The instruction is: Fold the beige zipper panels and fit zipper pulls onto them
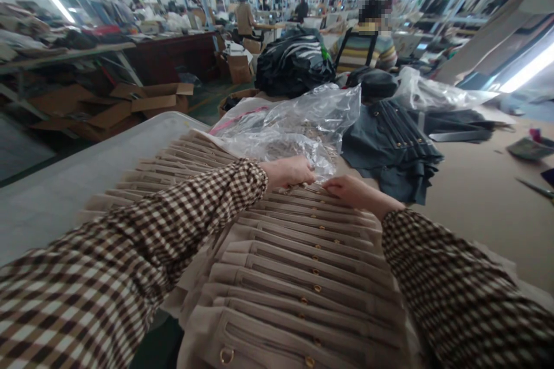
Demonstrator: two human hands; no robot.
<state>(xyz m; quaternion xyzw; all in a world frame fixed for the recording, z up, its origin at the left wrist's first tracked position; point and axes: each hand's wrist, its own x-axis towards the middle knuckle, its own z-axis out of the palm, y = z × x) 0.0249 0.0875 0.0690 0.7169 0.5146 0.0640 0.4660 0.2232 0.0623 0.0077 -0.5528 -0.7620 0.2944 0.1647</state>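
A long row of overlapping beige fabric pieces [298, 265], each with a zipper slot and a gold-coloured ring, runs away from me across the table. My left hand [292, 172] is closed at the far end of this row, beside the crumpled clear plastic bag [298, 118]; what lies within its fingers is hidden. My right hand [348, 189] pinches the edge of a beige piece just to the right, its fingertips close to the left hand. A second row of beige pieces [194, 153] lies to the left, partly beneath my left sleeve.
Dark grey fabric pieces [385, 138] with metal fittings lie stacked beyond my right hand. Scissors [534, 187] rest at the table's right side. A big dark bundle [294, 60] stands behind the plastic. Open cardboard boxes [112, 106] are on the floor at left; a person [366, 49] sits ahead.
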